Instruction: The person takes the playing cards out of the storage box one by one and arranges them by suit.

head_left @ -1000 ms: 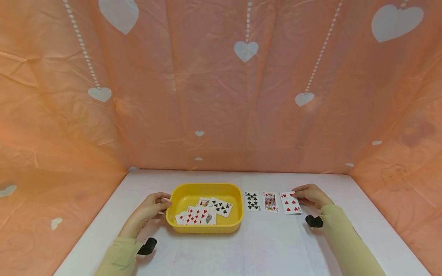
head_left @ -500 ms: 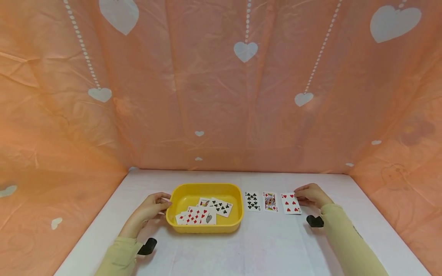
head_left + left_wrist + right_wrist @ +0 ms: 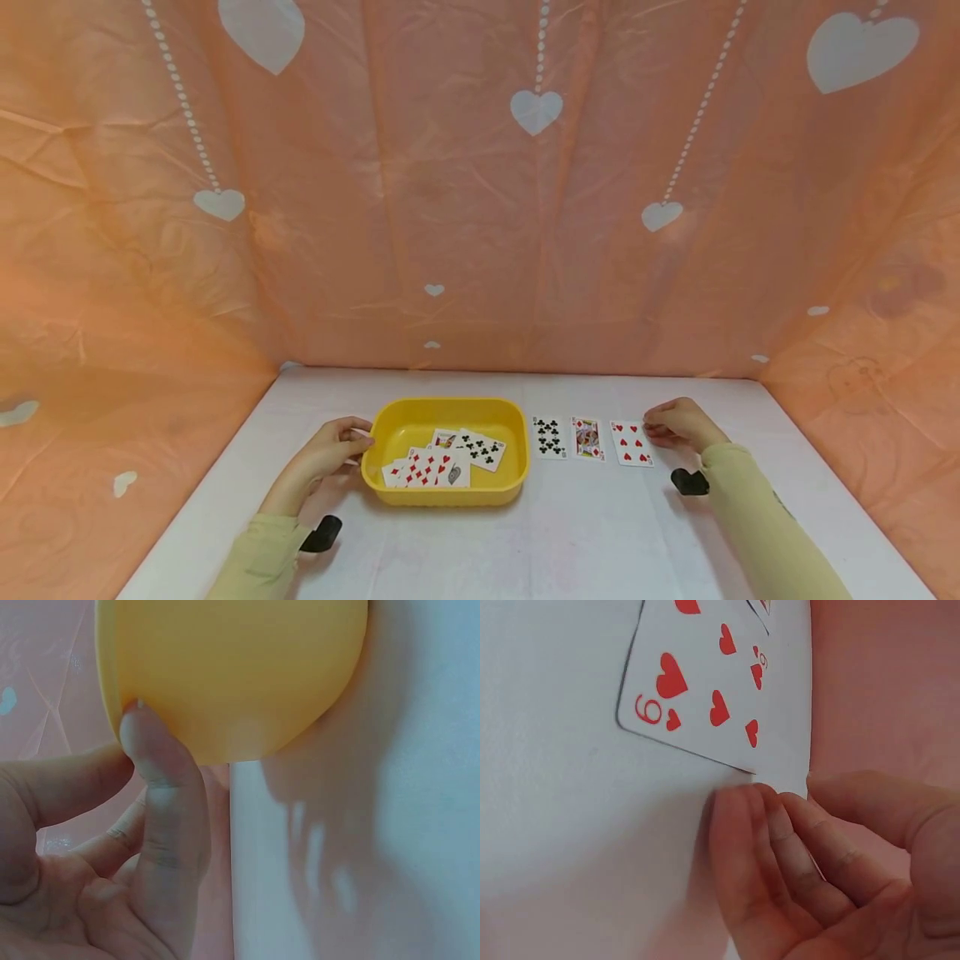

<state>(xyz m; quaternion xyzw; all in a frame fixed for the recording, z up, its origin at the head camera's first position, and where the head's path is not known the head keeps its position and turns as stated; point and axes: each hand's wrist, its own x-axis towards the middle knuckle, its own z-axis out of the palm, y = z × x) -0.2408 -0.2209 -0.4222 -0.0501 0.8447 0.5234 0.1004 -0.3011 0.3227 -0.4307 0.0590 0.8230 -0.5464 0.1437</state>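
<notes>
My left hand [image 3: 322, 458] pinches the left end of a yellow plastic tub [image 3: 450, 498], thumb against the outer wall and index finger at the rim, as the left wrist view shows. Inside the tub lies a loose pile of playing cards [image 3: 427, 469], face up. On the right, a six of hearts [image 3: 632, 443] lies flat on the table. My right hand [image 3: 684, 427] is just past that card's right edge, fingers loosely bent. In the right wrist view its fingertips [image 3: 735, 802] are close to the edge of the six of hearts, with nothing held.
Between the tub and the six of hearts, a clubs card [image 3: 550, 439] and a diamonds face card [image 3: 587, 439] lie in the same row, face up. A white cloth covers the table [image 3: 585, 542]. Orange curtains [image 3: 480, 250] with white hearts enclose the back and sides.
My right hand has let go of the six of hearts and moved slightly right, after the card shifted a little to the right. The left hand and tub have stayed in place.
</notes>
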